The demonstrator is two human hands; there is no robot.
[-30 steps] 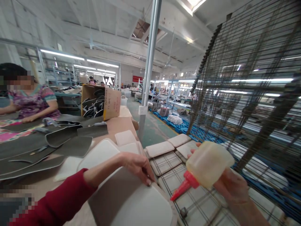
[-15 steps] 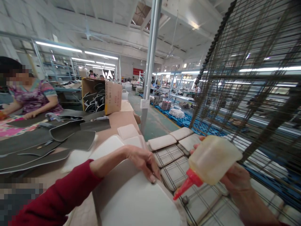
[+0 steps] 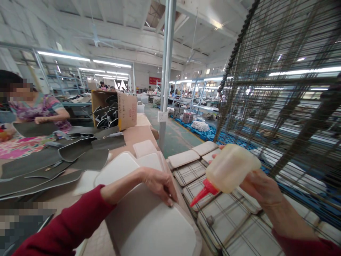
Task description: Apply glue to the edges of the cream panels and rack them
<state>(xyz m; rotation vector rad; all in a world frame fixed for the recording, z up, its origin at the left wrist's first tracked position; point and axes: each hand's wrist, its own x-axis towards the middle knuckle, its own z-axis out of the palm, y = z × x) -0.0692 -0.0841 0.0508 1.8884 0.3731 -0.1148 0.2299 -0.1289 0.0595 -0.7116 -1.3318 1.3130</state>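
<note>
My right hand (image 3: pixel 259 185) is wrapped round a translucent, yellowish squeeze bottle (image 3: pixel 231 167), tilted so its red nozzle (image 3: pixel 204 192) points down and left. The nozzle tip is in the air, beside the right edge of a white, round-cornered panel (image 3: pixel 157 227). My left hand (image 3: pixel 160 185) pinches that panel at its far edge, fingers bent and thumb on top. Beneath and beyond it lie more pale panels (image 3: pixel 117 167) on the brown table covering.
To the right, pale panels (image 3: pixel 221 217) lie on a wire rack (image 3: pixel 191 172); more wire racks (image 3: pixel 279 89) tilt up behind. Dark grey pieces (image 3: pixel 87 158) cover the table at left, near a carton (image 3: pixel 128 110) of dark parts. A co-worker (image 3: pixel 39 110) handles a grey piece. A metal post (image 3: pixel 166 71) stands ahead.
My right hand and the bottle have moved left and slightly up. The white panel's right corner has shifted left, with my left hand still at its edge. The co-worker has lifted a grey piece.
</note>
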